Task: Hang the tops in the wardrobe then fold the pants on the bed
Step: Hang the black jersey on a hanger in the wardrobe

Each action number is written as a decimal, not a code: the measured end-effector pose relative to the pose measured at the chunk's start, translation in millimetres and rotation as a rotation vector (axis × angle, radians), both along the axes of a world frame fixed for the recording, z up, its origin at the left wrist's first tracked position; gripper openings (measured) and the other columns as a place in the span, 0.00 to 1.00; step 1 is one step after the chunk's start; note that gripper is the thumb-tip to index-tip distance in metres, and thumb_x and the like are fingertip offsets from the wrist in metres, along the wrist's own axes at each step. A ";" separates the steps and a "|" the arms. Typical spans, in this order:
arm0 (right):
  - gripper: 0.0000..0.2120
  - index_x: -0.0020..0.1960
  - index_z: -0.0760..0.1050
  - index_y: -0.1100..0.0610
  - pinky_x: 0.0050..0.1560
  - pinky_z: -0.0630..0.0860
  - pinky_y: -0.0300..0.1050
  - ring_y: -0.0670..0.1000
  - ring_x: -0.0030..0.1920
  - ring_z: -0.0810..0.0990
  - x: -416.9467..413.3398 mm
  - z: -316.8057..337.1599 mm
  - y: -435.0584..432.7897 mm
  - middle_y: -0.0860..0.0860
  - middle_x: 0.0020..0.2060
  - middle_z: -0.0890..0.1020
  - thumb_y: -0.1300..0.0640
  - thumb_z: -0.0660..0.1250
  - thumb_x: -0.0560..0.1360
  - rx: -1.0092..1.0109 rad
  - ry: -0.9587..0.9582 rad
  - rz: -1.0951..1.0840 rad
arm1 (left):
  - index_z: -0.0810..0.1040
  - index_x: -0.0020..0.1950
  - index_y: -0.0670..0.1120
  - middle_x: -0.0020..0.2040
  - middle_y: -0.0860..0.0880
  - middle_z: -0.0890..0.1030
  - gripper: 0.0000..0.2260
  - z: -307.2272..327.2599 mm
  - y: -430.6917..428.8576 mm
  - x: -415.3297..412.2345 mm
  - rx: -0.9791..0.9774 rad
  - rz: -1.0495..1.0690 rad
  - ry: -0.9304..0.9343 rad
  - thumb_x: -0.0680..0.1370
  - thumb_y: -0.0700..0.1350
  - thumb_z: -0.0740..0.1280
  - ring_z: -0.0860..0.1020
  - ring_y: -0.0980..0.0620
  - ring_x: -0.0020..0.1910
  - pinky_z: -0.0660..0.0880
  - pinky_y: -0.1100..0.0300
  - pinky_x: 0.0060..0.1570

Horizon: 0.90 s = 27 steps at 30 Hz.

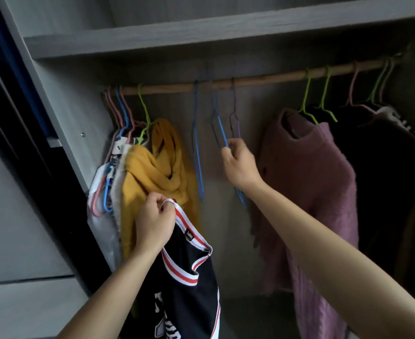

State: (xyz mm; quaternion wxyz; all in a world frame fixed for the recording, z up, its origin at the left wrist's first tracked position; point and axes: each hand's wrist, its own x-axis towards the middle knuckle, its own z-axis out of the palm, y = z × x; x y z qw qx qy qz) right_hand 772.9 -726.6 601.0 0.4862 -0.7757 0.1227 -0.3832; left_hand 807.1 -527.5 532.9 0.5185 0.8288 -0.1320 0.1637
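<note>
At two o'clock from the left hand (155,221) gripping the jersey (196,304), the right hand (240,165) pinches the near-vertical blue hanger (222,133).

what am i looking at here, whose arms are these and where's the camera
There is no machine: one camera sits on a person's head, so the two bare arms are theirs. They face a grey wardrobe with a wooden rail. The left hand holds a black sleeveless top with red-and-white striped trim by its strap. The right hand pinches a bare blue wire hanger on the rail. A mustard yellow top hangs left, a pink knitted sweater right.
</note>
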 end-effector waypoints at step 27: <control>0.19 0.34 0.76 0.56 0.35 0.75 0.48 0.54 0.32 0.78 -311.5 -132.5 36.8 0.49 0.26 0.77 0.44 0.65 0.76 -0.280 0.756 -0.602 | 0.79 0.47 0.49 0.45 0.44 0.83 0.07 -112.6 -52.2 -55.3 0.318 -0.568 0.029 0.73 0.45 0.61 0.81 0.39 0.46 0.78 0.47 0.48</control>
